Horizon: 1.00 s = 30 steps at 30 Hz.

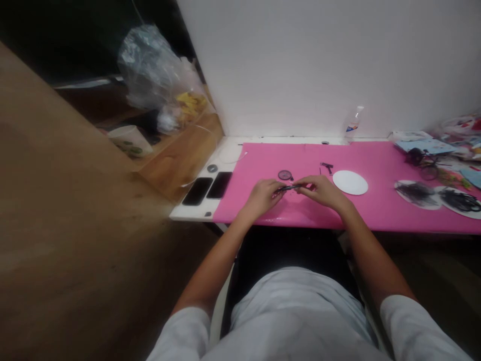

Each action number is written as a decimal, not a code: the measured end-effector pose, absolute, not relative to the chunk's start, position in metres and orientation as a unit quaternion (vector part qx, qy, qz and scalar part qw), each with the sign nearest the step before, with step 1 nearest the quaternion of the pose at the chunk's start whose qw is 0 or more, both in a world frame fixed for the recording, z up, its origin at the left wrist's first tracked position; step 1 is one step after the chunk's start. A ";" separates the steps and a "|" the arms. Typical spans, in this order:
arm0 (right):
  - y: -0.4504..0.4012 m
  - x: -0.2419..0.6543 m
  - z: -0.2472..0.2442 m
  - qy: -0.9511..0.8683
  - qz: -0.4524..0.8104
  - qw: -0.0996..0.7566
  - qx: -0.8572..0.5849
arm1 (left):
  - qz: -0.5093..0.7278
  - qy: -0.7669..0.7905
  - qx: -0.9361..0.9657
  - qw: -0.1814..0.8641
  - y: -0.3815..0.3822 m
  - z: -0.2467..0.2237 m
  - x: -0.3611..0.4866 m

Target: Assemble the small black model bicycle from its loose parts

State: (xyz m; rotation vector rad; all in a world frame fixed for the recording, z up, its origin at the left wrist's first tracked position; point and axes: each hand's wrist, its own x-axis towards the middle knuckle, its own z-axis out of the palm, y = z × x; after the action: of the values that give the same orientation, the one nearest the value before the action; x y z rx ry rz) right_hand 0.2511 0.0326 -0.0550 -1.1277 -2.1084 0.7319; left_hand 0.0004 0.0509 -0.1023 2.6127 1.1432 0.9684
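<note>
Black thin piece (288, 188), perhaps plastic, pinched by your left hand (263, 196) and right hand (321, 190); dark wheel (284, 175) just beyond, white disc (350, 182) rightward.

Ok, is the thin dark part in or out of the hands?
In: the left hand and right hand each grip one end of the thin dark part.

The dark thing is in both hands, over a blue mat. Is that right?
Not quite: the mat is pink, not blue, as the head view shows. The left hand and right hand do both hold the dark thing over it.
</note>
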 end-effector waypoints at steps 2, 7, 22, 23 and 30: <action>0.033 0.250 -0.056 -0.799 0.284 0.316 -0.426 | 0.321 0.375 0.867 0.068 0.050 -0.102 0.000; 0.035 0.250 -0.058 -0.804 0.279 0.313 -0.421 | 0.319 0.374 0.867 0.079 0.050 -0.102 0.001; 0.035 0.250 -0.060 -0.813 0.280 0.299 -0.414 | 0.322 0.338 0.881 0.079 0.054 -0.108 -0.001; 0.035 0.250 -0.060 -0.814 0.280 0.296 -0.414 | 0.324 0.336 0.881 0.076 0.054 -0.108 -0.001; 0.036 0.250 -0.062 -0.803 0.300 0.296 -0.420 | 0.315 0.345 0.884 -0.009 0.056 -0.111 -0.002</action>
State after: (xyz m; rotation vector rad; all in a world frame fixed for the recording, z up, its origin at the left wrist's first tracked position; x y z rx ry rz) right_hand 0.2503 0.0364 -0.0620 -1.1184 -2.1369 0.7991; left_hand -0.0017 0.0562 -0.1106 2.7946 1.0894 0.9962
